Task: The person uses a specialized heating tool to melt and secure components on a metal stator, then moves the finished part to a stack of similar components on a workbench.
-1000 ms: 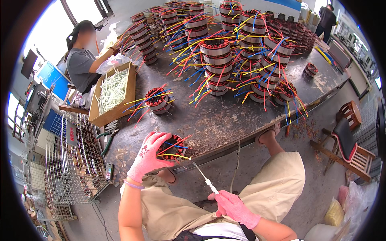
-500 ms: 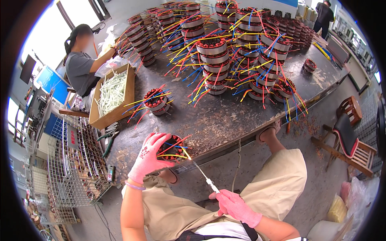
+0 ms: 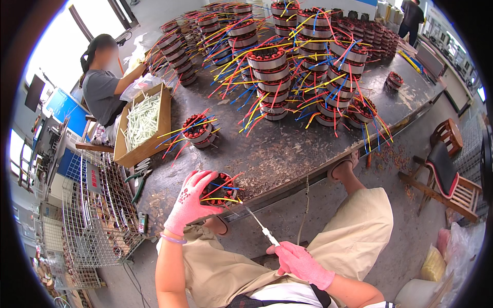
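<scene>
My left hand (image 3: 191,199), in a pink glove, is curled around a motor stator (image 3: 220,180) at the table's near edge. Red, yellow and blue wires poke out of the stator toward the right. My right hand (image 3: 298,263), also pink-gloved, is closed on the white handle of a slim tool (image 3: 267,235) with a long thin metal tip, perhaps a soldering iron or small torch. The tip points up and left, close to the end of a yellow wire (image 3: 226,198); whether they touch I cannot tell. A second stator (image 3: 198,130) stands just beyond my left hand.
Tall stacks of wired stators (image 3: 272,77) fill the table's far side. An open cardboard box (image 3: 165,110) of white tubes stands left, with green-handled pliers (image 3: 137,187) nearby. A co-worker (image 3: 105,82) sits far left. Wire racks (image 3: 97,215) are at left, a chair (image 3: 444,174) at right.
The yellow wire by the tool tip has swung slightly lower, and the bright orange glow at the tip has faded. Both hands stay nearly in place.
</scene>
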### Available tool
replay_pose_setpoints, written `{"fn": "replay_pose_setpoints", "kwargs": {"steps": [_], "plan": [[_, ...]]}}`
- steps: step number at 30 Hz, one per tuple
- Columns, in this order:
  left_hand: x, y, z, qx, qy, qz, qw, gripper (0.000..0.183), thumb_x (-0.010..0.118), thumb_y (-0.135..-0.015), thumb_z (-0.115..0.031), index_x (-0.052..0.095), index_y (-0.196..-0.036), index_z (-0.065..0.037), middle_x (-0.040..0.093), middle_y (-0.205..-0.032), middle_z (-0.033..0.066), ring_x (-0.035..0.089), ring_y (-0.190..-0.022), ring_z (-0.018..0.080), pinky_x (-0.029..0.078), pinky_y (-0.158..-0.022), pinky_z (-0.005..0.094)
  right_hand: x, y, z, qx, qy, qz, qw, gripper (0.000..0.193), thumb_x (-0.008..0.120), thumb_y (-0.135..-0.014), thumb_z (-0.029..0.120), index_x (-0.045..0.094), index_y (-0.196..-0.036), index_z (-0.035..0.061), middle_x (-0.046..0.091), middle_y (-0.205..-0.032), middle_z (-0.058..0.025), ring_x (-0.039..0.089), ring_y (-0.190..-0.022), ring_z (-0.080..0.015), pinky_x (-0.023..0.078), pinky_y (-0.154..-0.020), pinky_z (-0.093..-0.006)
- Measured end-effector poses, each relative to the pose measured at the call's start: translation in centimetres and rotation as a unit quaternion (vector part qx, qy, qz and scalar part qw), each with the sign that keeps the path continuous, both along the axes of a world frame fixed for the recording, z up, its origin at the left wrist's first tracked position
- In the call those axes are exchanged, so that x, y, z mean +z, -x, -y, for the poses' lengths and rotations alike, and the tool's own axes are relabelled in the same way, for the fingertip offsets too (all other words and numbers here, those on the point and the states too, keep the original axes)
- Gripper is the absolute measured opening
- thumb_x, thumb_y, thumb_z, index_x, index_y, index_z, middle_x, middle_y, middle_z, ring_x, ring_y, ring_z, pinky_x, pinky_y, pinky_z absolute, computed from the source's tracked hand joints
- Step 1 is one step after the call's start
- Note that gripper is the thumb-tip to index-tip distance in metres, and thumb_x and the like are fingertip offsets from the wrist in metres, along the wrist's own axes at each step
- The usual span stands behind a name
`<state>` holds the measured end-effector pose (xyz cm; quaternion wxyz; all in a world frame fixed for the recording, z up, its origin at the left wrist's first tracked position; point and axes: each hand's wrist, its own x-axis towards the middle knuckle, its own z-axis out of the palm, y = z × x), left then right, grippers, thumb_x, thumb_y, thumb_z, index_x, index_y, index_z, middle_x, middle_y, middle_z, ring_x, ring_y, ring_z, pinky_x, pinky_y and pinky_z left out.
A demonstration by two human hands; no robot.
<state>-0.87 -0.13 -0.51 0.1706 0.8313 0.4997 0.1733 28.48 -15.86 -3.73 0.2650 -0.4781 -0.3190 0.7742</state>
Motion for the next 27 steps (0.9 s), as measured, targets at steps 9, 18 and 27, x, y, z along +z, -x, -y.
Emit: {"fn": "replay_pose_setpoints", "kwargs": {"steps": [9,18,27], "plan": [[-0.01,0.03,0.03,0.0,0.0,-0.001,1.0,0.093,0.091,-0.053,-0.023,0.053,-0.137,-0.009,0.05,-0.139,0.0164,0.039,-0.135,0.0416,0.033,-0.114,0.0497,0.54,-0.05,-0.11,-0.002,-0.004,0.008,1.0,0.036,0.043,-0.103,0.024,0.062,-0.117,-0.0029,0.048,-0.064,-0.002,0.051,-0.057,-0.0103,0.048,-0.058,-0.0276],[-0.21,0.01,-0.01,0.0,-0.004,0.004,1.0,0.092,0.09,-0.053,-0.021,0.053,-0.136,-0.007,0.051,-0.139,0.0162,0.04,-0.134,0.0402,0.035,-0.113,0.0483,0.23,-0.01,-0.04,-0.011,-0.006,-0.002,1.0,0.035,0.043,-0.104,0.024,0.062,-0.116,-0.0027,0.048,-0.064,-0.0017,0.051,-0.057,-0.0094,0.048,-0.057,-0.0271],[-0.18,0.1,-0.02,-0.003,-0.002,0.005,1.0,0.091,0.091,-0.056,-0.026,0.053,-0.137,-0.009,0.05,-0.139,0.0168,0.039,-0.134,0.0428,0.034,-0.113,0.0508,0.56,-0.02,-0.18,0.011,-0.011,0.008,1.0,0.036,0.042,-0.103,0.026,0.062,-0.116,-0.0006,0.049,-0.065,-0.0026,0.054,-0.058,-0.0106,0.046,-0.056,-0.0265]]}}
